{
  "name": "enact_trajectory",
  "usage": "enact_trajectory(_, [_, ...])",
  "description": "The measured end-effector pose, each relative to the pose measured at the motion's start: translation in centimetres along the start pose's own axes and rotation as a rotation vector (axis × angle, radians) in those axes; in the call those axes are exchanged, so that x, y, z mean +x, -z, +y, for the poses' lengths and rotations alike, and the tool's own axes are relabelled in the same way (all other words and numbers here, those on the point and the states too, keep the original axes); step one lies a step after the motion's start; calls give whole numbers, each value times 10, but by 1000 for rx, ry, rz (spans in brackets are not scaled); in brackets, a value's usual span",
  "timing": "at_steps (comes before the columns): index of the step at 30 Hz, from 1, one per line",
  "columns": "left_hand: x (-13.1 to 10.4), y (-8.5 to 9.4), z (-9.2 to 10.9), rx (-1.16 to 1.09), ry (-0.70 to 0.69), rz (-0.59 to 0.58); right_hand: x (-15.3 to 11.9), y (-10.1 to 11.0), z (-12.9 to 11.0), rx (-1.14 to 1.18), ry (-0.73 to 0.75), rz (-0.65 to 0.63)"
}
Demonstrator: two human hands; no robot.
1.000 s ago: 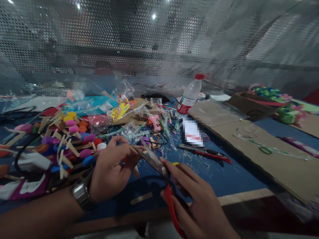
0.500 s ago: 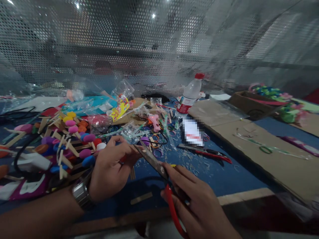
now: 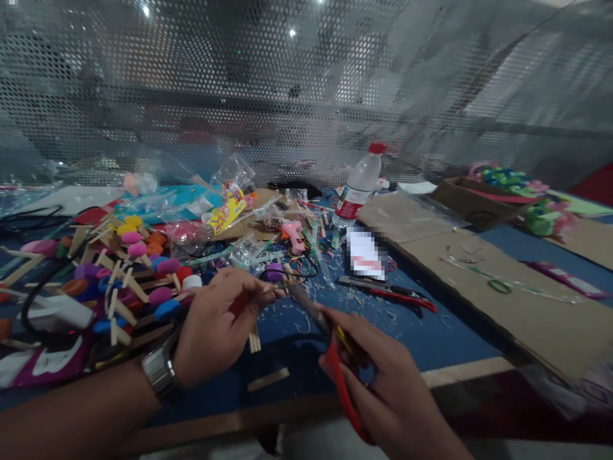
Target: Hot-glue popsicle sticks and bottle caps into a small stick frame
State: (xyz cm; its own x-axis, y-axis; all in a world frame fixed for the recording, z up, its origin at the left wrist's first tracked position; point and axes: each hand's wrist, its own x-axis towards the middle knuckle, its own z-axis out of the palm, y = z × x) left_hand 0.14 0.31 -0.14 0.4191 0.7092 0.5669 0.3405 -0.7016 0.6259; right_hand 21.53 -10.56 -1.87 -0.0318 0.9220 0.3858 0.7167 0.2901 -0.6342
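Observation:
My right hand [image 3: 383, 364] grips a pair of scissors [image 3: 309, 305] by the red handles. The blades point up and left and look nearly closed. In front of their tips, my left hand [image 3: 215, 326], with a metal-banded watch on the wrist, pinches a small pale piece [image 3: 271, 289] that looks like wood; most of it is hidden by the fingers. Below the left fingertips lie narrow wooden sticks [image 3: 254, 338], and a short flat stick [image 3: 268, 379] rests near the table's front edge.
Colourful round pieces with wooden sticks [image 3: 124, 287] crowd the left. Behind the hands lies a pink glue gun [image 3: 293, 236]. A bottle [image 3: 357, 188], red-handled pliers [image 3: 390, 294] and cardboard [image 3: 479, 281] are farther right. Clear scraps litter the blue table [image 3: 330, 345].
The scissors have drawn back right and down from the left fingertips, and their blades have come closer together. My left hand stays about where it was, still pinching.

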Motion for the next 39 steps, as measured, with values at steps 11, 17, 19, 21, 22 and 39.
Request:
enact_trajectory(11, [3, -8, -4, -512, 293, -116, 4, 34, 51, -377, -255, -117])
enact_trajectory(17, [2, -6, -2, -588, 422, -152, 6, 45, 58, -442, -140, -276])
enact_trajectory(19, [3, -6, -1, -610, 449, -144, 9, 49, 60, -449, -76, -339])
enact_trajectory(21, [5, -7, -1, -630, 470, -135, 13, 53, 62, -445, -16, -388])
enact_trajectory(22, [5, -7, -1, -636, 476, -128, 16, 55, 63, -439, 15, -405])
enact_trajectory(39, [9, -8, -1, -791, 612, -110, 110, 53, 52, -507, 230, -452])
